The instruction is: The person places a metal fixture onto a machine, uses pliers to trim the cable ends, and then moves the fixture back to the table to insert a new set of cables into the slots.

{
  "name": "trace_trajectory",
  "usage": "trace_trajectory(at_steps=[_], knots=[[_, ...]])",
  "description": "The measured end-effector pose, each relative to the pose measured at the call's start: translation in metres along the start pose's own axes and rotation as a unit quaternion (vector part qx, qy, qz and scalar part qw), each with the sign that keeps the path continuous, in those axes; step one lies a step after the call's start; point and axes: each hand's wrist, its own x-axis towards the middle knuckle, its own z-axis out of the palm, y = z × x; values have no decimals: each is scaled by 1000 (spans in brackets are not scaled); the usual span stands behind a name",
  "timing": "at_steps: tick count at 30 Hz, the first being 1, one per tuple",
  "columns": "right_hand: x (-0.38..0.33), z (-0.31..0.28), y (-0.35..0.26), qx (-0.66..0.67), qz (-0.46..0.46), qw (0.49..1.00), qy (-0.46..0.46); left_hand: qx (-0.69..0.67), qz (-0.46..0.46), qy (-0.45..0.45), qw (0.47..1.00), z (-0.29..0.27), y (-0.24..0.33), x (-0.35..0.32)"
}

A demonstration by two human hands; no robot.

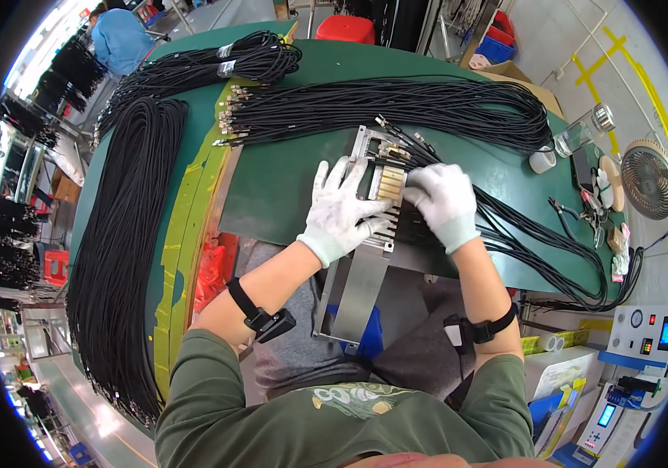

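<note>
A metal slotted fixture with brass-coloured blocks lies at the front of the green table. My left hand, in a white glove, rests at its left side with fingers spread. The thumb and index side touch the fixture's slotted part. My right hand, also gloved, is at the fixture's right side with fingers bent and drawn together; what lies between the fingertips is hidden. Black cables run from beneath and beside this hand toward the right. Several cable ends with metal connectors lie across the fixture's far part.
A long bundle of black cables crosses the far table; another bundle hangs along the left. A yellow-green strip edges the table's left part. Pliers, a glass jar and a fan stand right.
</note>
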Motion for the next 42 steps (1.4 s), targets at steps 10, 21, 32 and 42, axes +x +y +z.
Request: trace_trajectory(at_steps=[10, 21, 32, 42], knots=[[2, -9, 21, -48, 70, 996, 11, -83, -80, 163, 980, 21, -33, -5], [6, -16, -24, 80, -74, 992, 58, -229, -69, 186, 953, 9, -26, -5], [4, -11, -26, 125, -70, 988, -60, -211, -11, 120, 970, 2, -12, -5], [10, -8, -36, 85, -84, 993, 9, -405, -123, 124, 898, 12, -13, -10]])
